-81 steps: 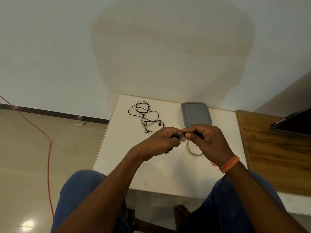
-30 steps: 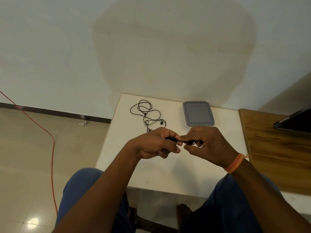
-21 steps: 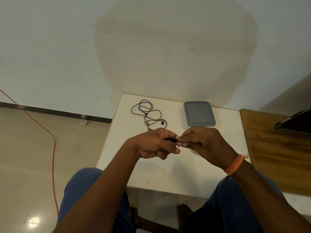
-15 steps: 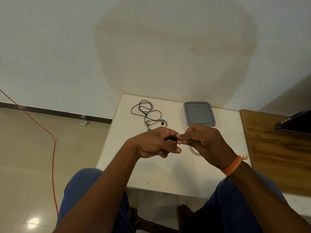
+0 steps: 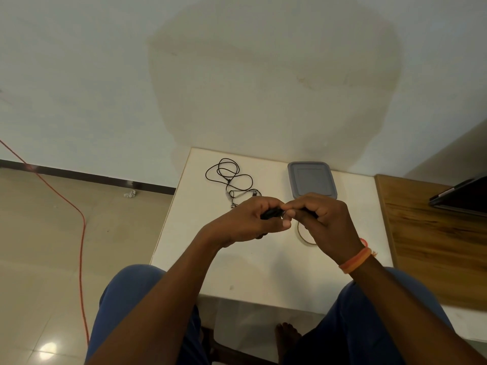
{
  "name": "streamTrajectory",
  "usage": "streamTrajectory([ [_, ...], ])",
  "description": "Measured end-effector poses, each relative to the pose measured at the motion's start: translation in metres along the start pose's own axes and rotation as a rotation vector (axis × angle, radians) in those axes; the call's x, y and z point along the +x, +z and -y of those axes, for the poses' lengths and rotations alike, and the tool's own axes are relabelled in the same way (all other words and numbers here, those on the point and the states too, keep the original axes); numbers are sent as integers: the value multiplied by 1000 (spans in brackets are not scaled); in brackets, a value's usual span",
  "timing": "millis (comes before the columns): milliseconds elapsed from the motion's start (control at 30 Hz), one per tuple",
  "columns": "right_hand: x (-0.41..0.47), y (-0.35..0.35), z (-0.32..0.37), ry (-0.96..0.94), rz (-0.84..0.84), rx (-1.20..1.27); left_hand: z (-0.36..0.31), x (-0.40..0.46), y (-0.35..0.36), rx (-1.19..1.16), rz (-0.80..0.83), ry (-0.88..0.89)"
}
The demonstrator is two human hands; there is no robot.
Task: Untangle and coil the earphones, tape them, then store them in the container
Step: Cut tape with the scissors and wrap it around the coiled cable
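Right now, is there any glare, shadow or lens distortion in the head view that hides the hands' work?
Head view: glare only on the floor tile; wide-angle bend curves the skirting; soft shadow under the hands on the table; the dark bundle between left hand and right hand is mostly hidden by fingers.

bare forearms, orange wristband [image 5: 355, 260] on right wrist, blue trousers [image 5: 126, 293], bare foot [image 5: 286, 335]

We sat in a plain home room: tiled floor [image 5: 39, 246], painted wall [image 5: 105, 75], a small white table [image 5: 263, 272], bare feet.
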State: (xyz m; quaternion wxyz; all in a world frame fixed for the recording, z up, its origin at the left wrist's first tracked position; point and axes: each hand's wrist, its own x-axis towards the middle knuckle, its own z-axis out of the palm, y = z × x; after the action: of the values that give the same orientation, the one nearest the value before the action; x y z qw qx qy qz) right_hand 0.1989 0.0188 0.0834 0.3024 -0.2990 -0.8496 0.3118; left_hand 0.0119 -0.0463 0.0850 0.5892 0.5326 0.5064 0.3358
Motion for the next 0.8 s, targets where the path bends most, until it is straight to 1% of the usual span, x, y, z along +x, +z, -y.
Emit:
streamTrajectory([
  [200,-1,1,1,63,18,27,2,2,5,32,-71,19],
  [333,-3,4,-1,78,0,17,0,2,8,-68,-82,0],
  [467,-3,6,-4,23,-32,-44,2,4,10,-36,-143,0],
  [633,-4,7,-3,-136,-69,-200,7,9,14,105,-303,19],
  [700,-4,9,-1,-87,-83,-192,9,10,16,149,-366,45],
  [800,-5,12,5,95,-147,-31,10,12,22,193,-446,83],
])
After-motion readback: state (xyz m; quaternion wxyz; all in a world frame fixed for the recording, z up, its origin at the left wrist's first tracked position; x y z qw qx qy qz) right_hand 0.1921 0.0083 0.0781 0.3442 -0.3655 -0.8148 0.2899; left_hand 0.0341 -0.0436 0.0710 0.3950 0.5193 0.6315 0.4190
